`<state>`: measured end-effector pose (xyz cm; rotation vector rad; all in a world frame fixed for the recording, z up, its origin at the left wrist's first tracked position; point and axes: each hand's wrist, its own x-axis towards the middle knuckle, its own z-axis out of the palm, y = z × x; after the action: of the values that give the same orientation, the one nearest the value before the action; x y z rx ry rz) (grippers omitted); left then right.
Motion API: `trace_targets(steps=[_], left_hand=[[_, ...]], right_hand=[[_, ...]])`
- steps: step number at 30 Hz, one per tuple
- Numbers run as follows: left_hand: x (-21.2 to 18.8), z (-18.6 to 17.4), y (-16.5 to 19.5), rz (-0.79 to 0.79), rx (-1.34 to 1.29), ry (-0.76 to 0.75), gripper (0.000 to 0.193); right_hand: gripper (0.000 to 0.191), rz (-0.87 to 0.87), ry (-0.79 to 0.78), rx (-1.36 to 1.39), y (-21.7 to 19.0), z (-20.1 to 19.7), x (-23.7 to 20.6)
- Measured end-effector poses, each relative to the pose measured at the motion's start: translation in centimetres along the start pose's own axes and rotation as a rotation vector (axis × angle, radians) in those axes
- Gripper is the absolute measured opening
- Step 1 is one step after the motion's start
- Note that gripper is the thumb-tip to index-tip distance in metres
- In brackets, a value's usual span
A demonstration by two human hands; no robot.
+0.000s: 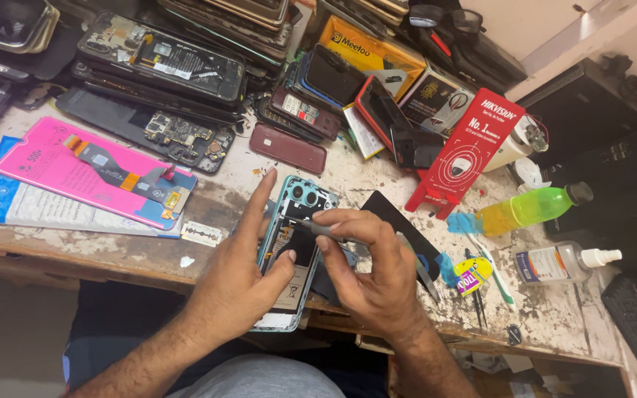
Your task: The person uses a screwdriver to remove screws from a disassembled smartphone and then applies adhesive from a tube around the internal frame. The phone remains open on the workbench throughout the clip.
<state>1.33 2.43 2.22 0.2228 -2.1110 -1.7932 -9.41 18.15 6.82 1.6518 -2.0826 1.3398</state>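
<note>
Teal opened phone [293, 243] lies lengthwise, cameras away.

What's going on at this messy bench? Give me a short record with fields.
Setting: worn workbench crowded with phones and parts
Left hand: steadies an opened teal phone, its insides exposed
Right hand: holds a thin tool, tip on the phone's insides
Left of phone: pink package, razor blade
Right of phone: red box, yellow-green bottle, clear bottle
</note>
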Motion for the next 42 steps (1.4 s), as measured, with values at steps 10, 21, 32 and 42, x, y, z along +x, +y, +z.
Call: trace_targets(steps=[10, 21, 32, 42], left_hand=[[0.2, -0.2, 0.7, -0.167, 0.029, -0.027, 0.102], [0.1, -0.3, 0.8, -0.127, 0.022, 0.005, 0.103], [-0.1, -0.3, 0.3, -0.046, 0.004, 0.034, 0.098], [-0.2, -0.1, 0.2, -0.051, -0.087, 0.020, 0.096]], right_hand=[[0.023, -0.084, -0.383, -0.491, -3.7, -3.9, 4.2], [0.021, -0.164, -0.438, -0.524, -5.4, -4.3, 6.6], [0.020, -0.114, -0.452, -0.680, -4.6, -3.8, 6.1], [0.027, -0.157, -0.318, -0.558, -4.0, -3.0, 6.4]])
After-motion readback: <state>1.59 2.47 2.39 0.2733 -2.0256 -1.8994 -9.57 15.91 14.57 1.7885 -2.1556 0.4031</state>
